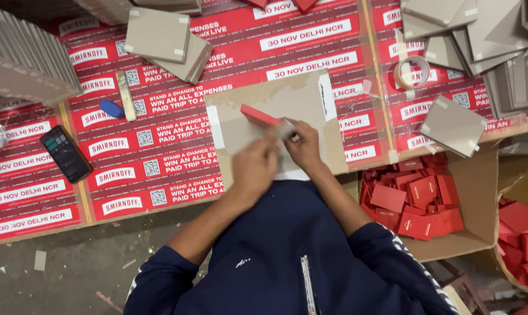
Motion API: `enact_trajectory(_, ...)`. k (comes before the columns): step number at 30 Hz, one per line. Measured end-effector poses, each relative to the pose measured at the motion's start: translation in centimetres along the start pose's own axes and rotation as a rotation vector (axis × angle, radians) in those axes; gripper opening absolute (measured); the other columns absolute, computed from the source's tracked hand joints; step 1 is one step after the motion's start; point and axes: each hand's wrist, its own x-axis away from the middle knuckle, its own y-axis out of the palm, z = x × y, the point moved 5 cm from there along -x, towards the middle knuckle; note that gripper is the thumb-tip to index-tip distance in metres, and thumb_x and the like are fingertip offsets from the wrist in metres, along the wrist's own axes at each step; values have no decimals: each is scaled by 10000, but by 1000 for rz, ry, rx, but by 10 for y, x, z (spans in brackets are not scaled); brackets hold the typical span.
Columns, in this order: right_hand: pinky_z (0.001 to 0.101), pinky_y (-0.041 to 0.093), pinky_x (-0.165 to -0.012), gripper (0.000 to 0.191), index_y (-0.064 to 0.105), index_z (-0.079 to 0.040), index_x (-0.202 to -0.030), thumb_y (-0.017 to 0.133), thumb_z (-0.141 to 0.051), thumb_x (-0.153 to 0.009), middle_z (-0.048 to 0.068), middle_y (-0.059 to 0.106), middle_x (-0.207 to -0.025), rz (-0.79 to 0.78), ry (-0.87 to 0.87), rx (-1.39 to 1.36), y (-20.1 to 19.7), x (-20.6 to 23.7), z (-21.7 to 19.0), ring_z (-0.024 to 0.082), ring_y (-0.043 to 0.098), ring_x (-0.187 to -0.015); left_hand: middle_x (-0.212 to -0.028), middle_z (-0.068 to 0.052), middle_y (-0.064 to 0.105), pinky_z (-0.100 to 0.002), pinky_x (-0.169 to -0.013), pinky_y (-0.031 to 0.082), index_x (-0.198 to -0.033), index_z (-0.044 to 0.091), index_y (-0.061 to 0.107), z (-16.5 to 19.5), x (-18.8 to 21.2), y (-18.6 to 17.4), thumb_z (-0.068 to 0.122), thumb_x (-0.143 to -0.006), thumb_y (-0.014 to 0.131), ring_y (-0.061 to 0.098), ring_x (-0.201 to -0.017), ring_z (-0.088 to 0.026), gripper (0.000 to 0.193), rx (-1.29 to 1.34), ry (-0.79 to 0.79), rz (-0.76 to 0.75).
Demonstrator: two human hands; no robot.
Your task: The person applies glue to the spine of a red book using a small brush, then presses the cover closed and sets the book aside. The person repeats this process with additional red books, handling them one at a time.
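A long table sheeted in glossy red printed paper fills the frame; at centre lies one flat grey board, matte, taped at its edges. On it the left hand and right hand pinch one thin red card, fingers closed; open tabletop stretches left

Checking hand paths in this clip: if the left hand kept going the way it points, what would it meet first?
Probably the flat red card piece just beyond the left hand, lying on the grey cardboard sheet; depth is unclear.
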Motion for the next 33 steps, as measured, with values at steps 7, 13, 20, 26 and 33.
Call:
enact_trajectory(7, 396, 528, -838, 437, 717, -57, -1167, 751, 89, -757, 59, 745, -1219, -186, -259, 221, -18, -18, -46, 279, 608, -976, -876, -60, 706, -315, -586, 492, -1282, 1, 643, -67, -34, -23, 330, -994, 746, 622, -714, -112, 449, 441, -208, 39)
enact_trajectory(13, 324, 620, -890, 448, 595, -50, -1202, 802, 68, -822, 120, 523, -1264, 86, -75, -149, -21, -12, -21, 186, 601, -1172, -695, -2, 649, -253, -429, 399, -1093, 21, 715, -74, -23, 4, 275, -900, 789, 494, -509, -38, 327, 607, -442, 3)
enact_trajectory(20, 304, 622, -889, 397, 525, -22, -1143, 816, 72, -890, 57, 595, -1121, 200, 165, -679, 4, 14, 53, 132, 672, -1047, -666, 2, 672, -221, -528, 462, -989, 21, 735, -53, -18, 6, 277, -977, 783, 587, -599, -20, 261, 528, -287, 145)
enact_trajectory(26, 291, 588, -857, 234, 611, 22, -1163, 716, 22, -954, 103, 702, -1058, 199, 440, -925, 1, 13, 95, 155, 694, -945, -670, -5, 676, -251, -436, 385, -1188, 25, 706, -35, -15, 17, 264, -905, 744, 506, -478, -77, 372, 828, -416, -271)
enact_trajectory(33, 312, 582, -799, 243, 633, 20, -1179, 628, -188, -1053, 119, 709, -1025, -30, 821, -1199, 36, 18, 104, 172, 686, -861, -735, 46, 542, -249, -585, 409, -1214, -10, 718, -39, -33, 31, 287, -886, 815, 461, -670, -49, 453, 634, -239, -323)
